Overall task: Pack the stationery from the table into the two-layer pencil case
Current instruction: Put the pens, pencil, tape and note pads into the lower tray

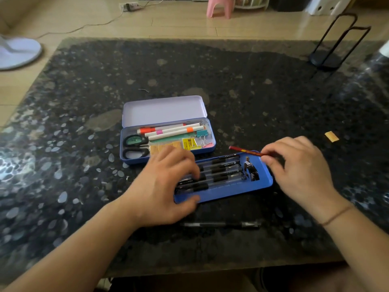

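Note:
The blue tin pencil case [126, 159] lies open at the table's centre, its pale lid [163, 110] tipped back. Inside are scissors [134, 145], highlighters [168, 130], binder clips and small packets. In front of it sits the blue inner tray [261, 182] holding several black pens [223, 169]. My left hand [166, 186] rests on the tray's left end, fingers on the pens and thumb at its front edge. My right hand [299, 167] pinches a red pencil [245, 151] over the tray's far right corner. One black pen [221, 224] lies loose on the table near me.
A small yellow eraser-like piece [332, 136] lies on the dark stone table [252, 85] at the right. A black wire stand [336, 43] is at the far right corner. Beyond the table are a white fan base [19, 52] and a pink stool [220, 7].

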### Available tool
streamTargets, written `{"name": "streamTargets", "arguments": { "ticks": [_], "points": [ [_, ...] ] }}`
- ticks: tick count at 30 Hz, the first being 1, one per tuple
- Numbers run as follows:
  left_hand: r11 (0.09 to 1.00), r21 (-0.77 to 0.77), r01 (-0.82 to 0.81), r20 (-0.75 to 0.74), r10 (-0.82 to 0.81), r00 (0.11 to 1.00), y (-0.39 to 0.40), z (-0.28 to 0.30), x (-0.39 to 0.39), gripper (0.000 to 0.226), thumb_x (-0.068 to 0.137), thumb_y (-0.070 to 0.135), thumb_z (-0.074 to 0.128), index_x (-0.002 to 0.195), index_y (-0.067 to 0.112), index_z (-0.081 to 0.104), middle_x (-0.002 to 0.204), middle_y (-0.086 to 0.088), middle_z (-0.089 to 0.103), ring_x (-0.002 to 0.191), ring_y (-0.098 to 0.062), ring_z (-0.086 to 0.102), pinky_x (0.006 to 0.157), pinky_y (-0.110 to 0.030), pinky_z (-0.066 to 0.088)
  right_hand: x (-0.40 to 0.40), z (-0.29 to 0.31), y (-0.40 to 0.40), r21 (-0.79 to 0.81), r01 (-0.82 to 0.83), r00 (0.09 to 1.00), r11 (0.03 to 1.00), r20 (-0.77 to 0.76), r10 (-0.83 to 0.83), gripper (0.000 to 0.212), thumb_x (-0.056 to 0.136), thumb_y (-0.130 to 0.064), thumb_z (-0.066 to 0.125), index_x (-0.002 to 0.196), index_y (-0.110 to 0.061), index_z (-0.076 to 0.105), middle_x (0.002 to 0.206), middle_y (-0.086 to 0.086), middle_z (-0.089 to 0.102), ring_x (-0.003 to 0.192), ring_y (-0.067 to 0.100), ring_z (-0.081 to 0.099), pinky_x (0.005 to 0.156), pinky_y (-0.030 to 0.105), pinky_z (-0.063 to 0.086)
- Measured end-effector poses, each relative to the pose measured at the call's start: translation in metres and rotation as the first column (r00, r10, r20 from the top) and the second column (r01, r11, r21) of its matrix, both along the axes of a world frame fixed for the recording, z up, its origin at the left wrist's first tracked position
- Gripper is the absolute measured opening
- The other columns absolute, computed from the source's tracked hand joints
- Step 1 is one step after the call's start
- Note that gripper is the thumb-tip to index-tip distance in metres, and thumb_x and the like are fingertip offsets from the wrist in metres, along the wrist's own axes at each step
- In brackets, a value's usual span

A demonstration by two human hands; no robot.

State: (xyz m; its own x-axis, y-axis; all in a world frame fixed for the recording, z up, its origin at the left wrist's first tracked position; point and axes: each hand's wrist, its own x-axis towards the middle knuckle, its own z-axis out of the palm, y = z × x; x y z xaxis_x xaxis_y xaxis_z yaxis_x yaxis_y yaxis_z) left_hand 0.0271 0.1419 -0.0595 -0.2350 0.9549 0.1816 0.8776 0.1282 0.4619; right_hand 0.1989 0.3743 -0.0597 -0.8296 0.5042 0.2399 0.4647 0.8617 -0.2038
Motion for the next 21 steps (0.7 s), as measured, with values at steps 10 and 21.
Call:
{"name": "streamTargets", "arguments": {
  "ticks": [10,21],
  "points": [
    [0.953,-0.171,0.251,-0.252,-0.288,0.924,0.01,-0.013,0.055,0.019,0.089,0.045,0.052,0.092,0.032,0.065,0.086,0.013,0.057,0.082,-0.012,0.046,0.071,-0.031,0.039,-0.001,-0.003,0.014,0.079,0.245,0.96,0.966,0.121,-0.253,0.025,0.087,-0.04,0.06,0.105,-0.025,0.068,0.094,-0.005,0.065,0.091,0.02,0.053,0.076,0.037,0.042],
    [0.999,0.015,-0.041,-0.075,0.042,0.996,0.006,-0.015,0.02,0.015,0.087,0.039,0.061,0.093,0.028,0.07,0.088,0.013,0.062,0.083,-0.013,0.052,0.071,-0.037,0.045,0.005,-0.003,-0.023,-0.31,-0.496,0.868,0.811,-0.14,0.477,0.019,0.082,-0.033,0.068,0.098,-0.025,0.071,0.095,-0.013,0.064,0.092,0.003,0.06,0.079,0.033,0.054]
  ]
}}
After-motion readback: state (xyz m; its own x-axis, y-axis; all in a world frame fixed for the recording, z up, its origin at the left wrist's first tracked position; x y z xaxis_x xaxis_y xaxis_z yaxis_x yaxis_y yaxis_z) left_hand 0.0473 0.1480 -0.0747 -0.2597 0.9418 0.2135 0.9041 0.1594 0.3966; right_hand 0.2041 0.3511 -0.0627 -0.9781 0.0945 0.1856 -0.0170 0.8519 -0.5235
